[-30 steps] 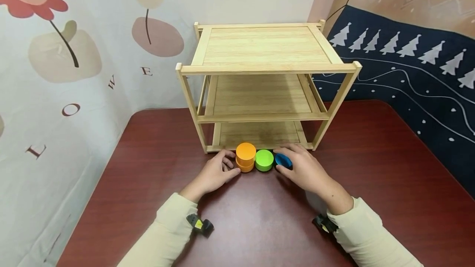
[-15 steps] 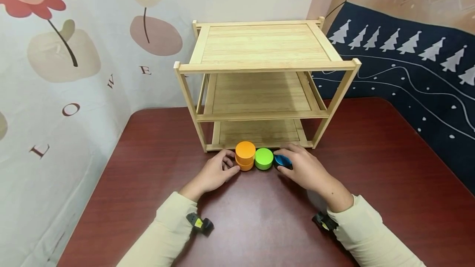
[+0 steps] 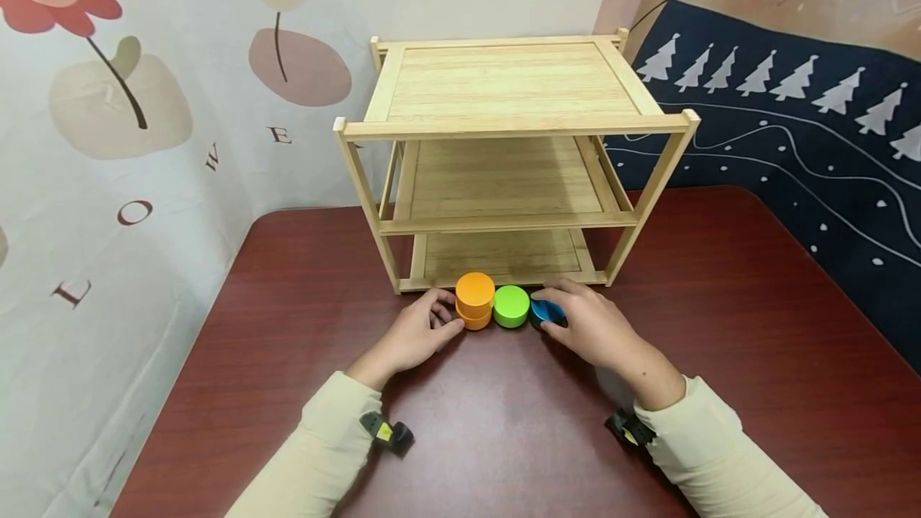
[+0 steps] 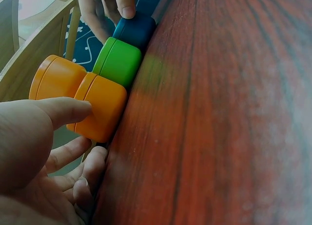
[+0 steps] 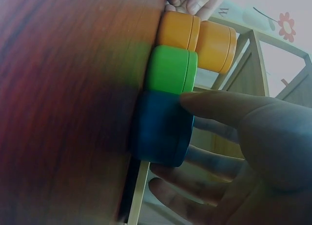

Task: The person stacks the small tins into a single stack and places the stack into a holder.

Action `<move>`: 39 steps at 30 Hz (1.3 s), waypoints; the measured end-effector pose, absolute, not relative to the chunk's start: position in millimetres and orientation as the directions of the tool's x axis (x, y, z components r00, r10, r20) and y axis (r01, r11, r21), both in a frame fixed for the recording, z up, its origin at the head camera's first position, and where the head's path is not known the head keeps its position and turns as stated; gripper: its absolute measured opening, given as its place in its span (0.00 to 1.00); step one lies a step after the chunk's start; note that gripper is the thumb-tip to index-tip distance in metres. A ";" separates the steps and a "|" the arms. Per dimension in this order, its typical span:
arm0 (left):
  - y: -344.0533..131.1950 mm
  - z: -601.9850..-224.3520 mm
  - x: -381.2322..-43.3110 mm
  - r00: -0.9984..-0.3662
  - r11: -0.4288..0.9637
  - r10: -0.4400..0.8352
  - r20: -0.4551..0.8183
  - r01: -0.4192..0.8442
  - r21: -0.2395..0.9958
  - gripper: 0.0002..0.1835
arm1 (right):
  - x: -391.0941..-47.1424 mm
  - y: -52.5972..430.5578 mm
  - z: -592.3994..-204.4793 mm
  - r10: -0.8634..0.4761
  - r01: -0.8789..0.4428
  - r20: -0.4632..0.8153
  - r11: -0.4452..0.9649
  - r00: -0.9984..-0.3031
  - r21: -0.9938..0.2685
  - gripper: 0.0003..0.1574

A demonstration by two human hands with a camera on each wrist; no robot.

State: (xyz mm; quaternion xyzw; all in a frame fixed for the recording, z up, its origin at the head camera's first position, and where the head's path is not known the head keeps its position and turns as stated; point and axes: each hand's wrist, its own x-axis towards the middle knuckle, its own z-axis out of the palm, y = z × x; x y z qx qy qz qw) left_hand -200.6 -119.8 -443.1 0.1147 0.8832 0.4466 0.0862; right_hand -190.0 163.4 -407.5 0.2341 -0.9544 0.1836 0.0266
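Note:
Two round orange lidded tins stand one on the other; the upper tin (image 3: pixel 475 290) sits on the lower tin (image 4: pixel 105 110). My left hand (image 3: pixel 413 334) holds the lower one from the left, thumb on its near side and fingers behind. Right beside it stands a green tin (image 3: pixel 512 306), with no hand on it. At the right end of the row, a dark blue tin (image 5: pixel 163 127) is between the thumb and fingers of my right hand (image 3: pixel 593 326), whose thumb lies at the lid's edge. All the bottom tins rest on the table in one line.
A three-tier wooden shelf (image 3: pixel 504 128) stands directly behind the row of tins, its lowest board near table height. Dark red wood forms the tabletop (image 3: pixel 489 422). Printed cloths hang at the left and right, with a pale wall behind.
The head view has drifted slightly, so the scene sits a little higher. Both hands and the tins keep nearly the same places relative to each other.

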 end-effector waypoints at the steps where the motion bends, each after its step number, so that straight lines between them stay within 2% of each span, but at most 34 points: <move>1: -119.6 -442.8 -200.6 -0.959 0.575 0.278 -0.051 0.124 0.809 0.19 | -190.3 163.6 -407.7 -0.435 -0.454 0.137 0.823 -0.890 -0.341 0.27; 28: -121.2 -445.8 -202.4 -0.957 0.563 0.284 -0.053 0.122 0.817 0.19 | -188.1 163.2 -401.4 -0.454 -0.466 0.114 0.830 -0.884 -0.306 0.29; 39: -120.7 -444.1 -199.3 -0.958 0.568 0.280 -0.054 0.120 0.814 0.19 | -185.8 165.8 -397.9 -0.450 -0.479 0.162 0.825 -0.878 -0.300 0.28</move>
